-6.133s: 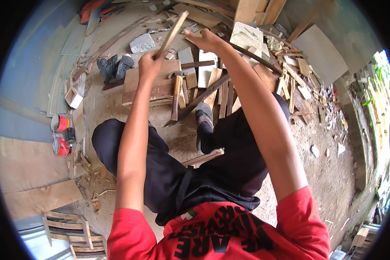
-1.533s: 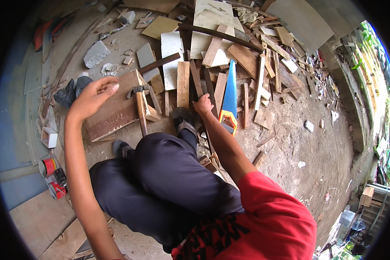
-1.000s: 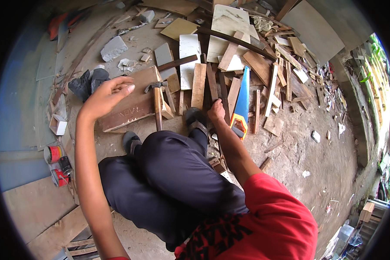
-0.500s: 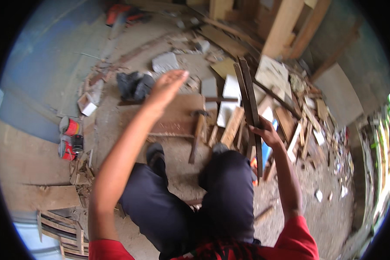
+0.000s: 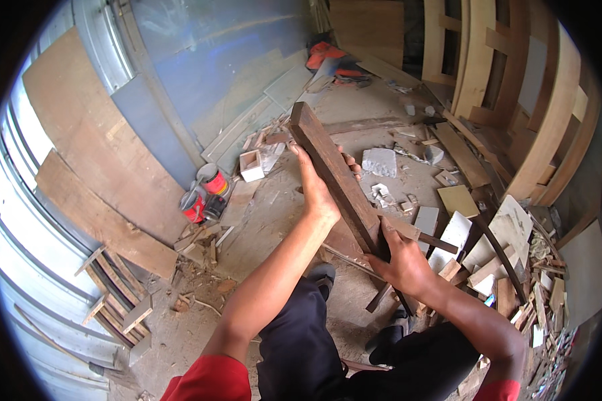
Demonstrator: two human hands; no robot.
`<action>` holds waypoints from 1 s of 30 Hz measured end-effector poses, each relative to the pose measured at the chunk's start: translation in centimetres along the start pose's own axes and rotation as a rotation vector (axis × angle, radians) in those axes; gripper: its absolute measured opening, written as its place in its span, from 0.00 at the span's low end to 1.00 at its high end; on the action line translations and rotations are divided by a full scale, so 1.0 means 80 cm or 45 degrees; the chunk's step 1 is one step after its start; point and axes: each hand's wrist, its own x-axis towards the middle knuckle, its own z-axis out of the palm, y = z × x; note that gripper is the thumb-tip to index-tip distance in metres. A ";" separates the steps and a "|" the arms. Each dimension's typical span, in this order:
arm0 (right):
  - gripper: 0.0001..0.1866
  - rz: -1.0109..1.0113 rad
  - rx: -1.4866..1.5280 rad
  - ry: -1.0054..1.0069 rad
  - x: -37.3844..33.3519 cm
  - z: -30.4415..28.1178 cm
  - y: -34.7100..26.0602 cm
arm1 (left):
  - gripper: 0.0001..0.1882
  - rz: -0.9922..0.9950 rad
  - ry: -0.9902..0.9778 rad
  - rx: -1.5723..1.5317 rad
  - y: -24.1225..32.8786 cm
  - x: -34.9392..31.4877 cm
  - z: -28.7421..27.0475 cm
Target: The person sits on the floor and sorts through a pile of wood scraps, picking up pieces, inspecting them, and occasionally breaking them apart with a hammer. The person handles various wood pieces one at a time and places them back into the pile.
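Note:
A dark brown wooden plank (image 5: 334,175) is held up at a slant in front of me, its far end pointing up and left. Around its upper part my left hand (image 5: 318,184) is closed, thumb on the near side and fingertips showing beyond the far edge. My right hand (image 5: 405,260) grips the lower end, thumb and fingers on opposite sides. Beneath the plank lies a board on the floor, mostly covered by my hands and the plank. A narrow dark wood strip (image 5: 438,242) sticks out to the right of the lower end.
Broken boards and offcuts (image 5: 542,294) are heaped at the right. Paint cans (image 5: 212,179) and a small white box (image 5: 251,165) stand along the left wall. A pale block (image 5: 379,162) lies on the floor ahead. Wooden frames (image 5: 475,60) lean at the back right.
My left hand, free before, now grips the plank together with my right. The plank has swung from upright at the right to a slant at the centre. The view has turned left.

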 end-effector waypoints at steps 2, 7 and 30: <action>0.40 0.008 0.049 -0.031 -0.001 0.005 0.000 | 0.46 0.023 -0.025 -0.009 0.012 -0.009 -0.006; 0.38 0.013 0.124 -0.018 -0.004 0.003 0.011 | 0.35 0.173 -0.063 0.127 0.004 -0.018 0.001; 0.31 0.144 0.264 -0.460 0.024 0.033 0.058 | 0.37 0.193 0.294 0.022 0.024 0.047 -0.113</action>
